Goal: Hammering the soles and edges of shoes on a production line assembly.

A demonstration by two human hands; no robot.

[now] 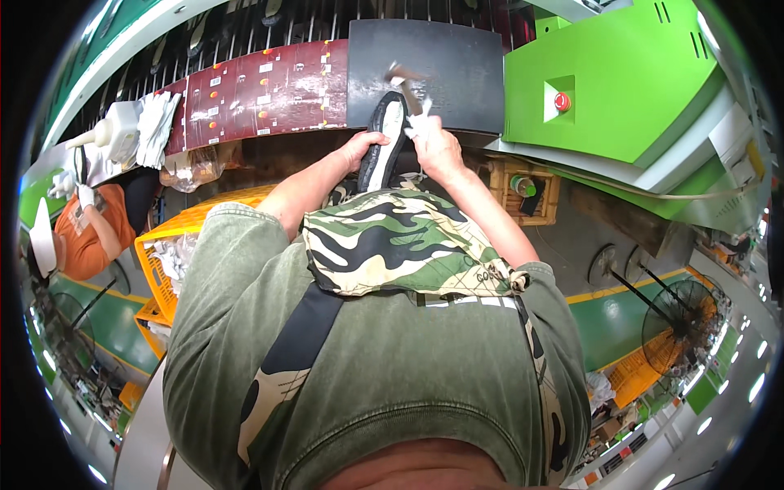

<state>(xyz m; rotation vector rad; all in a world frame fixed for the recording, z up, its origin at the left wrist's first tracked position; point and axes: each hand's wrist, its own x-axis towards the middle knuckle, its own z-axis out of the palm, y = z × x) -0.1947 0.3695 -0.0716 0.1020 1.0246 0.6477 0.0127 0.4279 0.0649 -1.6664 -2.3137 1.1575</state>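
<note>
A black shoe with a pale, whitish bottom (391, 122) stands in front of my chest, toe pointing away from me. My left hand (364, 149) grips its left side, thumb laid over the edge. Close to the shoe's right side, my right hand (439, 151) is closed round the handle of a hammer (412, 96). White cloth or wrapping (420, 122) shows at that grip. The hammer's head is smeared by motion and hangs above a dark grey board (461, 77), beyond the shoe. My lower right fingers are partly hidden.
A green machine housing with a red push button (562, 101) stands at right. Dark red boards (269, 90) run leftward in front of rods. White gloves (155, 126) and a white bottle (121, 131) lie at left, near a person in orange (98, 233). Yellow crates (159, 273) stand beside me.
</note>
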